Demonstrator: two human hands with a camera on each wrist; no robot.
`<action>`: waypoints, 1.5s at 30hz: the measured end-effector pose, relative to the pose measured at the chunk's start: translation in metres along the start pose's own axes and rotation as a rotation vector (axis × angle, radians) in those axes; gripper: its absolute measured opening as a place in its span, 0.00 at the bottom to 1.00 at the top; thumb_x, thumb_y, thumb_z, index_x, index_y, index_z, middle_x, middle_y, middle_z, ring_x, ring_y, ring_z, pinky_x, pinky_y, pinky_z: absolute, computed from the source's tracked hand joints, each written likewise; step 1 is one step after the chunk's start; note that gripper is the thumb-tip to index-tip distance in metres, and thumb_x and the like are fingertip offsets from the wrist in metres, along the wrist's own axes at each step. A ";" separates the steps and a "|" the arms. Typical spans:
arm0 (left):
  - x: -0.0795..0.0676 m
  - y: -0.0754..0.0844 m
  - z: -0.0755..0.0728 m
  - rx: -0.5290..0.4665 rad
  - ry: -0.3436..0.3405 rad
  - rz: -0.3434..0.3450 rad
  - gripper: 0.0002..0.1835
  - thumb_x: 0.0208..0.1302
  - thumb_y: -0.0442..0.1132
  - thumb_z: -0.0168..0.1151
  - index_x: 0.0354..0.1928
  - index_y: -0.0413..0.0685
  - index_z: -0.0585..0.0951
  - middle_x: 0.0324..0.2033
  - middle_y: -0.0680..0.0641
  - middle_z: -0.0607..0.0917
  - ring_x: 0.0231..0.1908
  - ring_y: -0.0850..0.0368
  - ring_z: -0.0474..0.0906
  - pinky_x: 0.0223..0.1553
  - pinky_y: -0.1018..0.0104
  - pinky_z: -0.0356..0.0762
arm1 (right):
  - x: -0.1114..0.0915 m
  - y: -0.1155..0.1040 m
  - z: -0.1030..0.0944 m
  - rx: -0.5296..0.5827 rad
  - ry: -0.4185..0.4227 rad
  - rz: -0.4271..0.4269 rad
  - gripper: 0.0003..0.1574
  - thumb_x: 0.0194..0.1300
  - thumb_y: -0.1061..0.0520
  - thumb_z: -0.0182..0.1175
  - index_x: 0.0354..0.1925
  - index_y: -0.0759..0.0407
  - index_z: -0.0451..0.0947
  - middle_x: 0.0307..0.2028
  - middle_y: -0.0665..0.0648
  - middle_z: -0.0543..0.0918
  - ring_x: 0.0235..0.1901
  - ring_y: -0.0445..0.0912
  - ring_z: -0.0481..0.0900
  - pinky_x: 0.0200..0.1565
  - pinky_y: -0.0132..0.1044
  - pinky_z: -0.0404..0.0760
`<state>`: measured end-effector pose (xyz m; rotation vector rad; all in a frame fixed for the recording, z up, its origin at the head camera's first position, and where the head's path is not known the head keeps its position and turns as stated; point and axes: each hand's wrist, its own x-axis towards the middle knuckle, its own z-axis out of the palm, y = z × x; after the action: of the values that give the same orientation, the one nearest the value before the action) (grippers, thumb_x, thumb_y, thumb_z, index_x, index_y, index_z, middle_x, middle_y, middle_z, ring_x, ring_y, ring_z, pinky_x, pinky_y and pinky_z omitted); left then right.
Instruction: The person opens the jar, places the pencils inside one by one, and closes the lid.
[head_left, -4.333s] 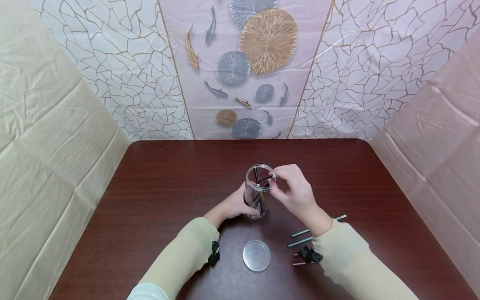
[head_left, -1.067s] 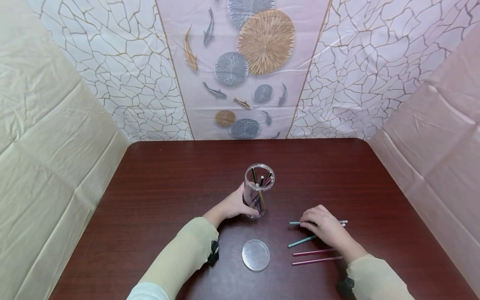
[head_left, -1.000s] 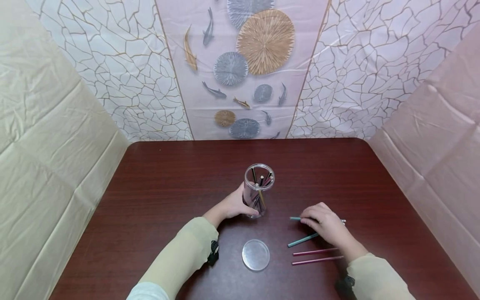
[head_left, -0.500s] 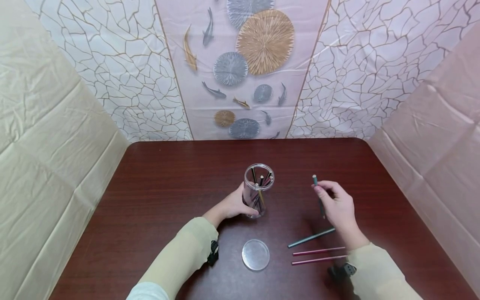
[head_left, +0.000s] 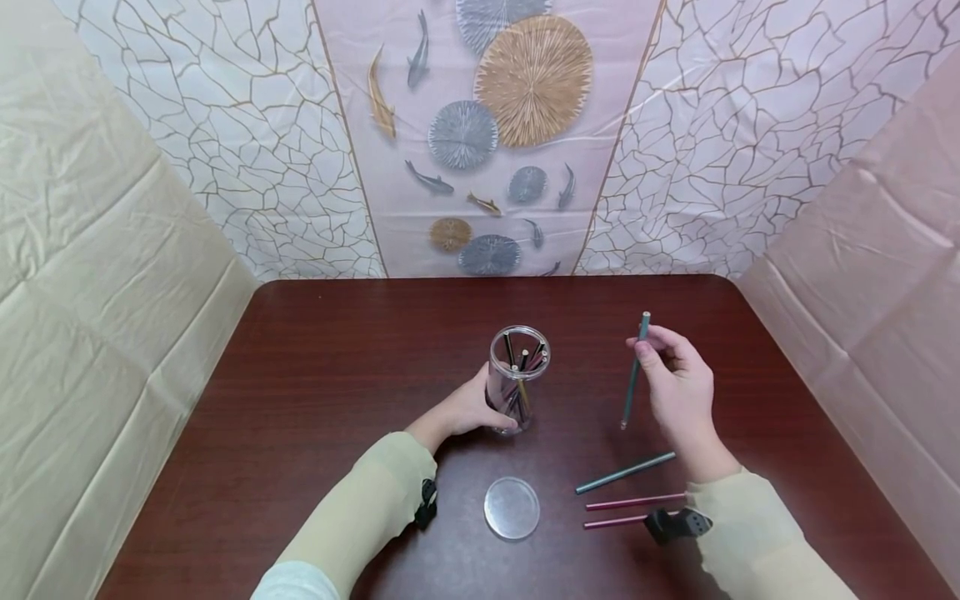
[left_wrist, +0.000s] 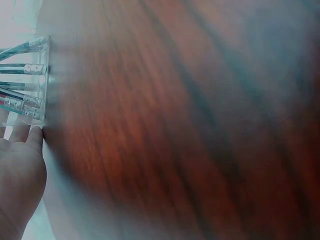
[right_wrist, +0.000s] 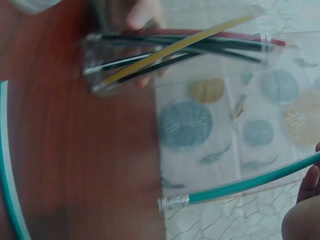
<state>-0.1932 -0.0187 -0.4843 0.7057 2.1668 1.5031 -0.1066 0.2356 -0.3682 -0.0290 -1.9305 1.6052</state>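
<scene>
My left hand [head_left: 474,407] grips a clear jar [head_left: 519,379] low on its side, thumb across the front. The jar stands upright without its lid, with several pencils inside, among them a yellow one [right_wrist: 185,46] and a red one. To the right of the jar, my right hand [head_left: 681,392] pinches a green pencil [head_left: 632,386] near its upper end between thumb and fingers. That pencil hangs nearly upright above the table, its silver ferrule [right_wrist: 176,201] and eraser end pointing down.
Another green pencil [head_left: 625,473] and two dark pink pencils [head_left: 626,503] lie on the table [head_left: 337,358] below my right hand, partly behind the sleeve and wrist camera. A round clear lid [head_left: 512,508] lies in front of the jar. Cloth walls [head_left: 97,333] surround the table.
My right hand let a dark pencil go into the jar, went to the loose pencils, picked up a green one and raised it upright. My left hand has stayed on the jar.
</scene>
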 end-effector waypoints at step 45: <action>-0.009 0.015 -0.003 -0.004 -0.010 0.020 0.47 0.42 0.36 0.76 0.65 0.48 0.60 0.59 0.46 0.72 0.59 0.55 0.66 0.60 0.58 0.60 | 0.027 -0.054 0.041 1.013 0.224 -0.037 0.12 0.56 0.72 0.63 0.36 0.73 0.70 0.31 0.66 0.78 0.32 0.53 0.81 0.32 0.36 0.80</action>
<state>-0.1855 -0.0220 -0.4692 0.7335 2.1552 1.5100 -0.1281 0.1966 -0.3107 0.2282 -0.7910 2.2518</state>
